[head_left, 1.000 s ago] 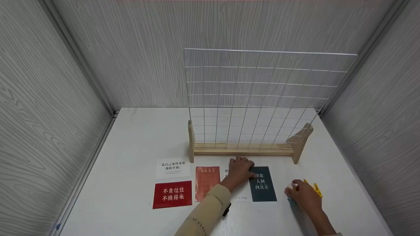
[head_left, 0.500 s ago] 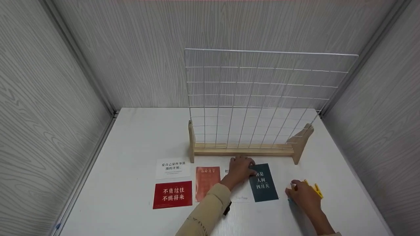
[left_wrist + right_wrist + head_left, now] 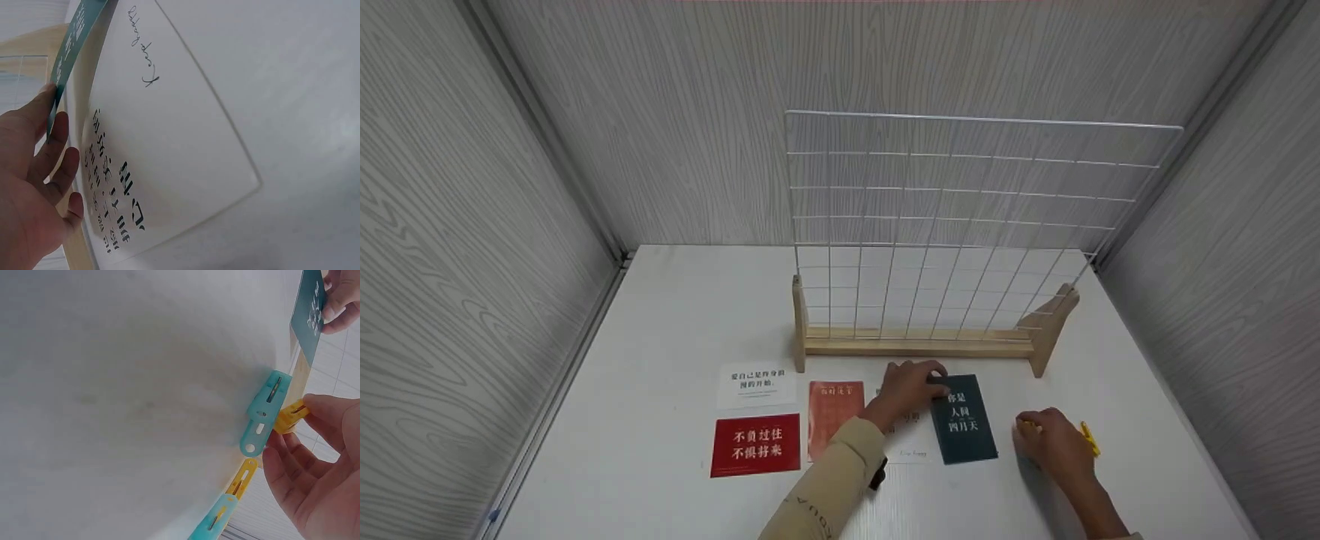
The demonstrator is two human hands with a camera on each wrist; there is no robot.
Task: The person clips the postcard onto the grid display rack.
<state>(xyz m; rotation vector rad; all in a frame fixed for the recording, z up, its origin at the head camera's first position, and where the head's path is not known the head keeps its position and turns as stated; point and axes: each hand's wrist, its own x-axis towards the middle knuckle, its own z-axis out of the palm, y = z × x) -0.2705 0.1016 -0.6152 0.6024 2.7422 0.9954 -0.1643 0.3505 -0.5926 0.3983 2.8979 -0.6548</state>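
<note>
My left hand [image 3: 910, 388] pinches the upper left edge of a dark green card [image 3: 964, 424] printed with white characters. In the left wrist view the card [image 3: 77, 40] rises at a slant between thumb and forefinger. Beneath that hand lies a white card [image 3: 169, 129] with black print and handwriting. At the right, my right hand [image 3: 1057, 444] has a yellow clothespin [image 3: 291, 416] between thumb and fingers. Right beside it in the right wrist view is a teal clothespin [image 3: 269, 405]; another yellow clothespin [image 3: 244, 477] and a teal one [image 3: 214, 517] lie nearer.
A white wire grid [image 3: 956, 190] stands upright in a wooden base [image 3: 919, 347] behind the cards. Left of the left arm lie an orange-red card [image 3: 834, 420], a red card [image 3: 755, 445] and a white card [image 3: 756, 385]. Grey wood-grain panels [image 3: 660, 120] enclose the white table [image 3: 660, 315].
The dark green card has shifted slightly right and turned, its upper end now pinched by the left hand. My right hand has picked out a yellow clothespin.
</note>
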